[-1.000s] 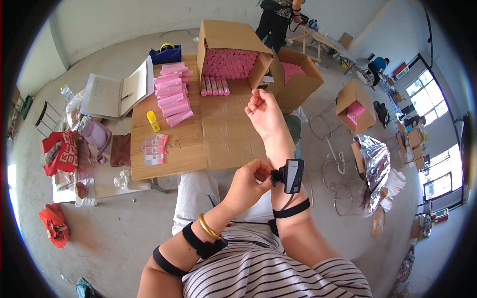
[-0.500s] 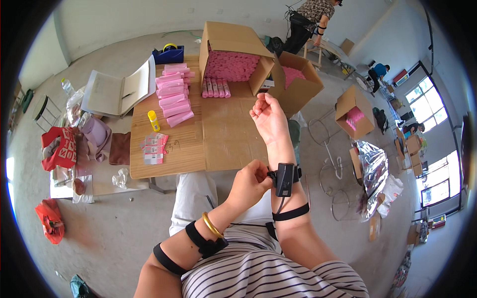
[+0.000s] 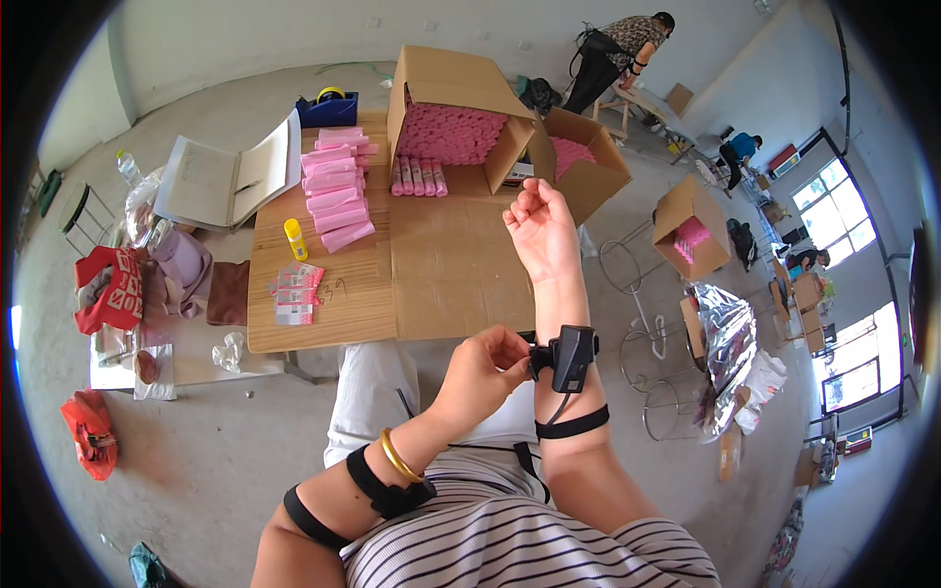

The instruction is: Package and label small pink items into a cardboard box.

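My left hand [image 3: 483,367] pinches the black wrist strap [image 3: 540,361] on my right forearm, at the edge of a black box-shaped device [image 3: 574,359]. A thin cable runs down from that device toward a second black band [image 3: 573,422]. My right hand [image 3: 544,227] is raised palm up over the front right of the table, its fingers loosely bent and holding nothing. Past it, a cardboard box [image 3: 461,61] lies on its side, packed with pink rolls. In front of its opening stands a short row of pink-wrapped tubes [image 3: 419,177].
On the wooden table [image 3: 343,323] are stacked pink packets [image 3: 338,196], a yellow glue stick [image 3: 295,239], labels [image 3: 296,293], an open notebook [image 3: 196,176] and a blue tape dispenser [image 3: 327,110]. More boxes [image 3: 693,220] stand to the right. A person [image 3: 627,49] bends over a far bench.
My left hand still grips the strap and has drawn slightly left, pulling the strap end with it. The device has turned a little on my forearm. The view has shifted slightly.
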`<state>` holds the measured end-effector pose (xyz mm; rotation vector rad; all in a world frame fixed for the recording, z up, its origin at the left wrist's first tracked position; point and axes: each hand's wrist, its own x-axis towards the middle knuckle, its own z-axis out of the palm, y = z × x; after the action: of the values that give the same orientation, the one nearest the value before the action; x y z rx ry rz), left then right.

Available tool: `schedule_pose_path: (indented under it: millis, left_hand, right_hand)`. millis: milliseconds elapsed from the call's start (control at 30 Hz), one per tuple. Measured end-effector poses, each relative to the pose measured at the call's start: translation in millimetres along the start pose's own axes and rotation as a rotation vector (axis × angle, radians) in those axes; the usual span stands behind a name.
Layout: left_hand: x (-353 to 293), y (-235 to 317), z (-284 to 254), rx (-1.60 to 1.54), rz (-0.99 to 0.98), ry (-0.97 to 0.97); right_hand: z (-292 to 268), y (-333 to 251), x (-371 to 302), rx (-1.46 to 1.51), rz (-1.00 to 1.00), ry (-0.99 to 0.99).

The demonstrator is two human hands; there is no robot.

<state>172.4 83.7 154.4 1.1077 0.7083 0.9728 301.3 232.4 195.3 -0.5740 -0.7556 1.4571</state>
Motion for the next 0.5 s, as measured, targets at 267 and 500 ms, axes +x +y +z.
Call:
schedule_pose_path:
  millis: [267,500]
  left_hand:
    - [3.4,8.9,-11.4,-0.191,-0.179,-0.054]
    - [3.8,5.8,-14.8,-0.198,-0.159,-0.032]
  right_hand:
    - [27.4,-0.9,-1.0,-0.822,-0.456,0.047]
    - [31.9,0.2,1.9,-1.317,-0.857,0.007]
